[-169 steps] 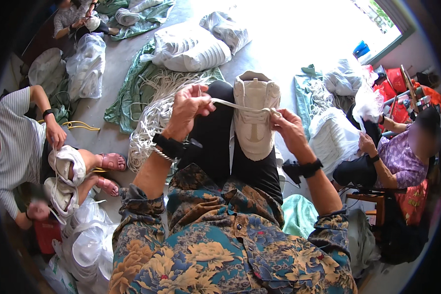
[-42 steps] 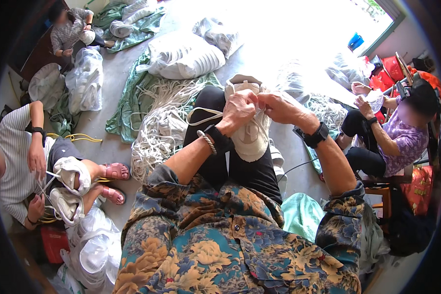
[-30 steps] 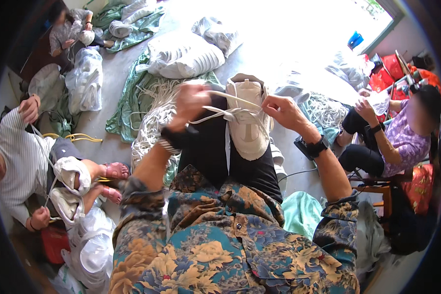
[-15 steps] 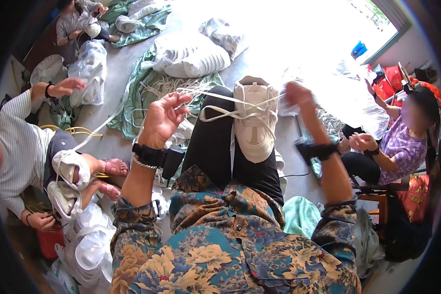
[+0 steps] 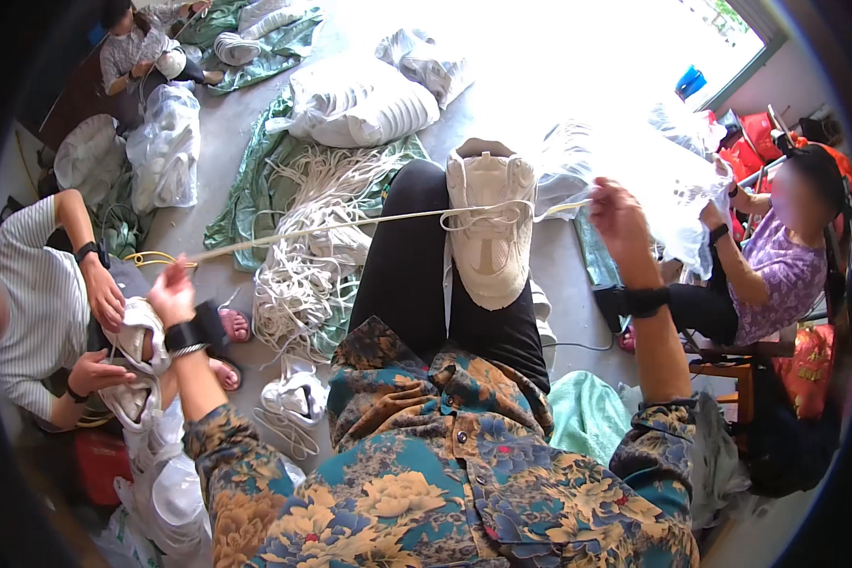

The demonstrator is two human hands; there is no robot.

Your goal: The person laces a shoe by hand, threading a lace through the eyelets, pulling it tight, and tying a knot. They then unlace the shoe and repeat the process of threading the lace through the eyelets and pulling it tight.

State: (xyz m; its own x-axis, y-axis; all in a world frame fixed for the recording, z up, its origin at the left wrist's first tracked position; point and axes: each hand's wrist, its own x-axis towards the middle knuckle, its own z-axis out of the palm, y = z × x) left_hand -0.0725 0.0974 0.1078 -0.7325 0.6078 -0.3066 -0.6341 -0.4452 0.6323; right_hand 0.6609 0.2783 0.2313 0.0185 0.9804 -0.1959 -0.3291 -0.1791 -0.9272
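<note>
A cream sneaker (image 5: 492, 246) rests across my thighs, its toe pointing toward me. A pale shoelace (image 5: 350, 224) runs taut from the shoe out to my left hand (image 5: 172, 295), whose fingers are closed on it far to the left. The lace's other end reaches my right hand (image 5: 620, 222), closed at the right of the shoe. Between the two, a loop of lace lies over the shoe's upper part. Dark bands are strapped on both my wrists.
A heap of loose white laces (image 5: 303, 284) lies on green sheeting left of my legs. Wrapped shoes (image 5: 364, 104) lie beyond. A pair of white sneakers (image 5: 295, 393) sits by my left knee. Co-workers sit at left (image 5: 38, 293), far left and right (image 5: 776, 256).
My left hand has swung far out to the left, drawing the lace taut. My right hand has moved slightly right and lower. The slack loops over the shoe have shrunk.
</note>
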